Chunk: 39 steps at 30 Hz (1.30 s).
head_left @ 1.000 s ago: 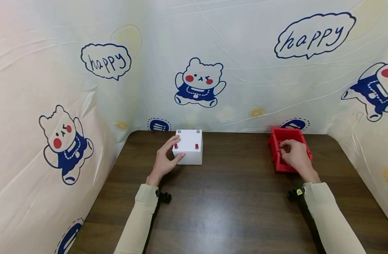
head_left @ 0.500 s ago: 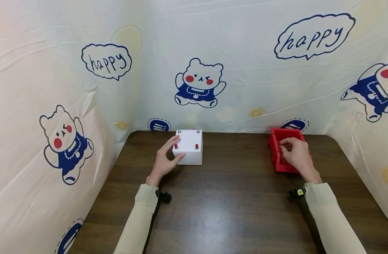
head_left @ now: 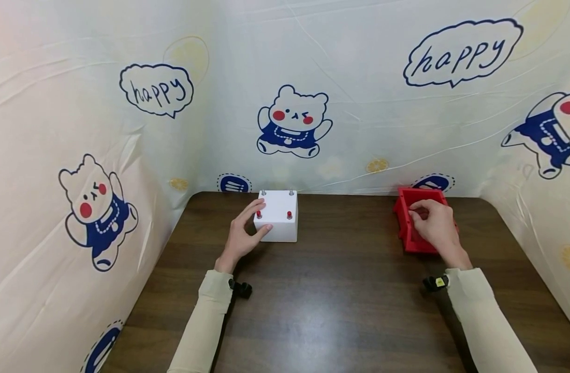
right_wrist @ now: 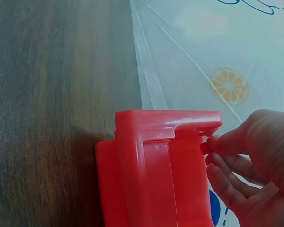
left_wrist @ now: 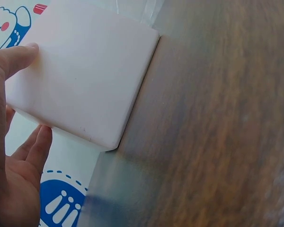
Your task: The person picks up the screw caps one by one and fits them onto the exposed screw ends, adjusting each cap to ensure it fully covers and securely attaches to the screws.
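A white box [head_left: 276, 228] stands at the back of the table, metal posts rising from its top. The two front posts carry red caps [head_left: 289, 214]; the two rear posts [head_left: 291, 192] are bare metal. My left hand [head_left: 242, 235] holds the box by its left side, thumb against the front face [left_wrist: 85, 71]. Over the red bin [head_left: 406, 235] on the right, my right hand [head_left: 437, 227] pinches a small red piece, probably a cap [right_wrist: 205, 148], between thumb and fingers. The fingers cover most of that piece, and the bin's floor is largely hidden.
The brown wooden table [head_left: 340, 290] has its back edge right behind the box and bin. A printed cloth [head_left: 350, 129] hangs behind and along both sides. Wrist cameras [head_left: 240, 288] sit on both forearms.
Over the bin, my right fingers have shifted slightly, with thumb and fingertips now together. My left hand and the white box stay in place.
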Available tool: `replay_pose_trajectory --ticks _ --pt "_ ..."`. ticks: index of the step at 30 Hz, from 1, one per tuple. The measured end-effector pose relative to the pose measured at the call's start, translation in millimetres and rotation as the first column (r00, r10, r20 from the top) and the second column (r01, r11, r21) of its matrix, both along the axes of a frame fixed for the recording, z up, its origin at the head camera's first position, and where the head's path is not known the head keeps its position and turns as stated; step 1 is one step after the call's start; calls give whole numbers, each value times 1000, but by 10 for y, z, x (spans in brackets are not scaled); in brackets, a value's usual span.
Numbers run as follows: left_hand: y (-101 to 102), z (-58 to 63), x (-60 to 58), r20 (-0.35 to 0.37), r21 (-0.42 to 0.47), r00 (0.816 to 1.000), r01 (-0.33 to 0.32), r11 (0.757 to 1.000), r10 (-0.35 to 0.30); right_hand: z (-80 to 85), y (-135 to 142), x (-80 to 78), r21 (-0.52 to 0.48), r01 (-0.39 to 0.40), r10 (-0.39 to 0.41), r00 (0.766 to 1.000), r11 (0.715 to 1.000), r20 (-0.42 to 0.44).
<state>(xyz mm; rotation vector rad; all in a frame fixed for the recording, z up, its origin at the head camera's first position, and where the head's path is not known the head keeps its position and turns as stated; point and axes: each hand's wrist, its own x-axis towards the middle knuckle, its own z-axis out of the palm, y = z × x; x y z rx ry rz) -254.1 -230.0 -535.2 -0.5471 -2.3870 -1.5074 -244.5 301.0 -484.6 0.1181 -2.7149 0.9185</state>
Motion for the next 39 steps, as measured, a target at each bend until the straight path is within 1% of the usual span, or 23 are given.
replay_pose_trajectory --ticks 2,8,19,24,39 --pt "1 -1 3 -2 -9 1000 -1 1000 1 4 -10 7 -1 5 -5 1000 1000 -12" --pt "5 10 19 -4 -14 1000 0 1000 0 50 -37 26 -11 20 -21 1000 1000 -9" --pt "9 9 13 -2 -15 1000 -3 1000 3 102 -92 27 -21 10 -11 999 1000 -39" --pt "12 7 14 -3 -15 1000 -6 1000 6 120 -138 22 -41 -9 6 997 999 -72" --pt "8 10 13 -10 -16 1000 -5 1000 4 192 -278 5 -78 -68 59 992 995 -113"
